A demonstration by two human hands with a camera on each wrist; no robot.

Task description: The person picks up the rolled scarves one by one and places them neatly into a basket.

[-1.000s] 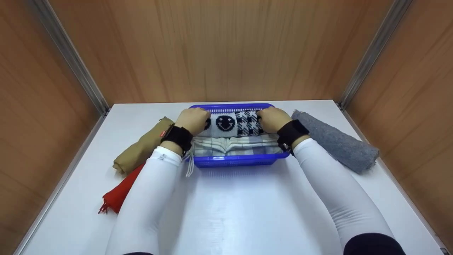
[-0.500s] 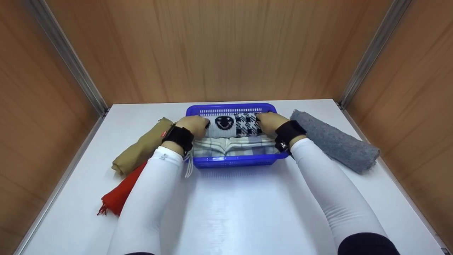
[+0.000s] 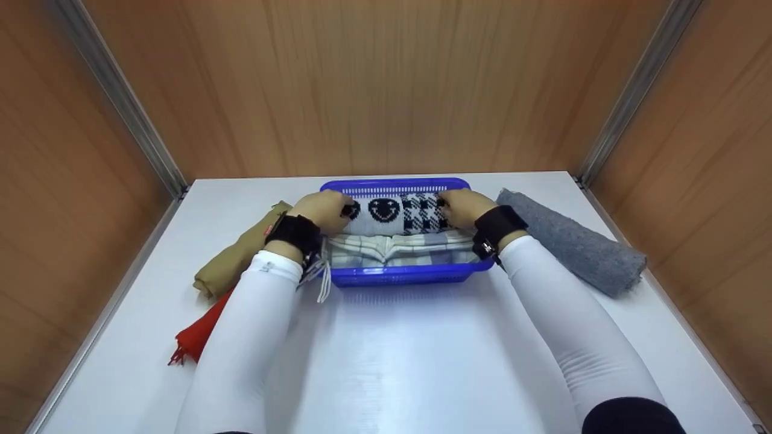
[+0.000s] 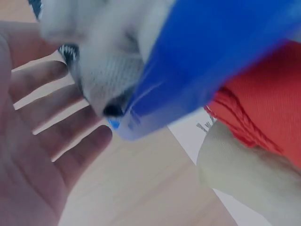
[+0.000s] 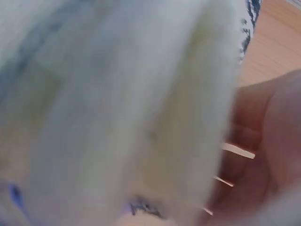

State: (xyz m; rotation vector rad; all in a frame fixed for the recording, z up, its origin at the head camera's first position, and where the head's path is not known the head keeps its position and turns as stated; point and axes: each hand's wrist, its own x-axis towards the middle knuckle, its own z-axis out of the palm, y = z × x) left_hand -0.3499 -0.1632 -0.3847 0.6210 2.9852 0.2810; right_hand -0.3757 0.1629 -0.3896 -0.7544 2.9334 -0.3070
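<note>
— What's getting lost from where you're standing?

— Quite a bit. The wooden walls are closing in on three sides, with metal strips running down the corners, and the white worktop (image 3: 386, 361) is being cut off at the near edge by the person's white sleeves. The grey rolled towel (image 3: 573, 241) is lying on the right of the blue basket (image 3: 401, 274), just beside it. On the left the tan roll (image 3: 238, 256) and the red fringed cloth (image 3: 202, 331) are partly disappearing under the left forearm.

— And in the basket?

— The smiley-patterned knit roll (image 3: 395, 214) is sitting along the far side, with a folded plaid cloth (image 3: 398, 247) lying in front of it. Both ends of the roll are being covered by the hands.

— Are they gripping it?

— The left hand (image 3: 322, 208) is resting against the left end; in the left wrist view its fingers (image 4: 51, 122) are lying straight and slightly spread beside the knit. The right hand (image 3: 461, 205) is touching the right end, but the right wrist view is a blur of pale cloth, so I cannot tell how those fingers are lying.
</note>
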